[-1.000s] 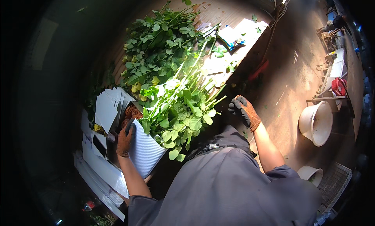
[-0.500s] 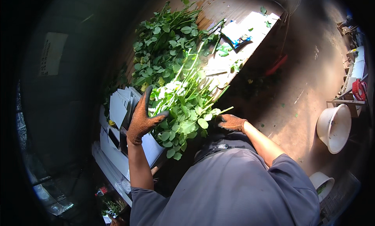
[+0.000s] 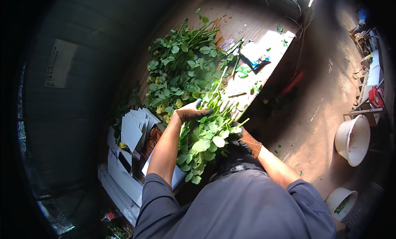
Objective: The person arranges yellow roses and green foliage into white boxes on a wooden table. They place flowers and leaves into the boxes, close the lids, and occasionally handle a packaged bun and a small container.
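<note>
My gloved left hand (image 3: pixel 194 112) reaches over a leafy bundle of rose stems (image 3: pixel 202 144), thumb and fingers gripping it near its upper part. My gloved right hand (image 3: pixel 243 138) is at the bundle's right side, fingers curled by the cut stem ends and partly hidden by leaves. Behind them lies a larger pile of roses (image 3: pixel 177 61) with a few yellow blooms on the wooden table (image 3: pixel 231 20). Left of the bundle are white card sheets (image 3: pixel 132 129), orange-brown cord (image 3: pixel 153 140) and a ridged white board (image 3: pixel 178 177), mostly covered by my left arm.
A crumpled blue packet (image 3: pixel 258 61) lies on the sunlit table. At right are two white tubs (image 3: pixel 350 140) (image 3: pixel 339 202), a red object (image 3: pixel 375 96) and a cluttered bench (image 3: pixel 371 74) beyond the floor (image 3: pixel 305 127). A dark wall (image 3: pixel 62 107) borders the left.
My left hand has moved from the white board up and rightward, opened, then closed onto the bundle. My right hand has come inward from the right to the stems. The view has shifted slightly.
</note>
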